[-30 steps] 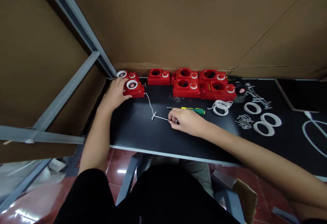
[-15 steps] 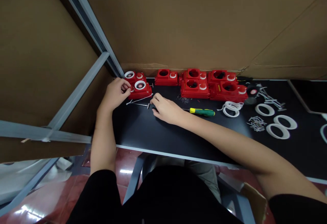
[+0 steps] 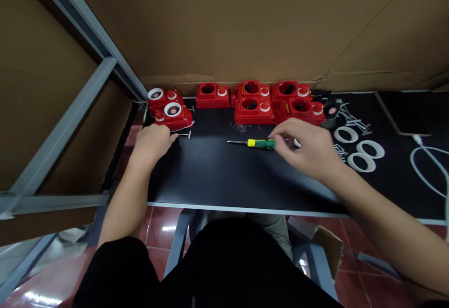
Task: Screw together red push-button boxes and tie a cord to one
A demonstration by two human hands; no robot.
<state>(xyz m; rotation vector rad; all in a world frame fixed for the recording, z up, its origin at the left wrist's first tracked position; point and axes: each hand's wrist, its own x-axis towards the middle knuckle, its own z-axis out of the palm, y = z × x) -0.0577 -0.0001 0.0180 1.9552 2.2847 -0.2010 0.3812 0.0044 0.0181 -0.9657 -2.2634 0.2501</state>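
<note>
My left hand (image 3: 154,145) is closed at the left of the black table, its fingers curled on one end of a thin metal rod with a short crossbar (image 3: 189,135). Just behind it stand two red boxes (image 3: 182,120) with white rings on them, and a bit of white string hangs by the front one. My right hand (image 3: 305,146), a little blurred, is over the table with thumb and forefinger apart. A piece of a white ring (image 3: 297,143) shows between them. Beside its fingertips lies a green and yellow screwdriver (image 3: 261,143), the handle's end hidden.
Several more red boxes (image 3: 254,117) with round openings line the cardboard wall (image 3: 228,27). To the right lie loose white rings (image 3: 361,162), metal pieces (image 3: 354,120), a dark flat device (image 3: 403,111) and a white cable (image 3: 430,158). A grey metal frame (image 3: 87,88) stands at the left.
My right hand has left the crossbar end of the rod and moved right, over the white rings. My left hand came down from the front red box to the rod. The view has shifted.
</note>
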